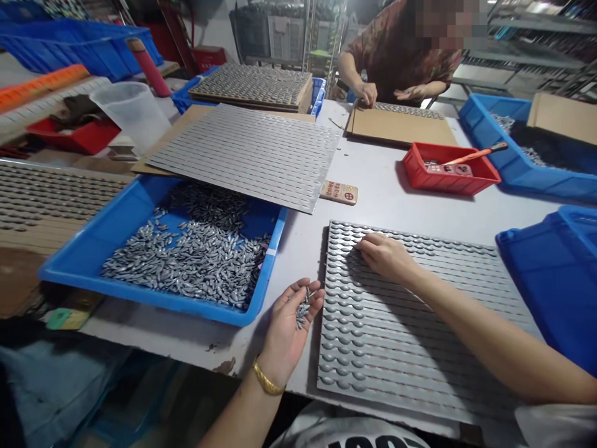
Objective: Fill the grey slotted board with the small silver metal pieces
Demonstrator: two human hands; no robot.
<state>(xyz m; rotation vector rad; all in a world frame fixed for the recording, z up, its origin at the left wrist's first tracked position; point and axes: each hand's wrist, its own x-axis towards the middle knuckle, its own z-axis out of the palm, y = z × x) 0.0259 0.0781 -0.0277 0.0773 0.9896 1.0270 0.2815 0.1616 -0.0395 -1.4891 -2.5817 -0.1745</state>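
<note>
- I'm looking down on a long grey work table (pixel 377 202) in a workshop, with metal shelving beyond it at 12 and 1 o'clock.
- At 1 o'clock, a co-worker's hands (pixel 368 93) rest on a cardboard sheet (pixel 401 127), apart from the hands I'm following.
- At 5 o'clock, a large slotted metal sheet (pixel 420 330) lies flat on the table, with rows of small oval shapes along its slots.
- At 8 o'clock, a blue plastic tray (pixel 140 297) holds a loose bed of small silver seed-shaped metal pieces (pixel 196 261).
- At 10 o'clock, a second slotted metal sheet (pixel 247 149) overlaps the tray's far rim and rests on cardboard.
- At 2 o'clock, a red tray (pixel 448 180) holds an orange-handled tool (pixel 476 154).
- At 6 o'clock, the left hand (pixel 286 326), wearing a gold bangle (pixel 267 382), is cupped palm up and open, with a small heap of the pieces (pixel 302 311) in it.
- At 4 o'clock, the right hand (pixel 385 258) rests on the sheet's far rows, fingers together; I cannot tell whether they pinch a piece.
- I judge the step in hand to be seating pieces along the slots, one at a time. The next placement calls for a single piece taken from the left palm.
</note>
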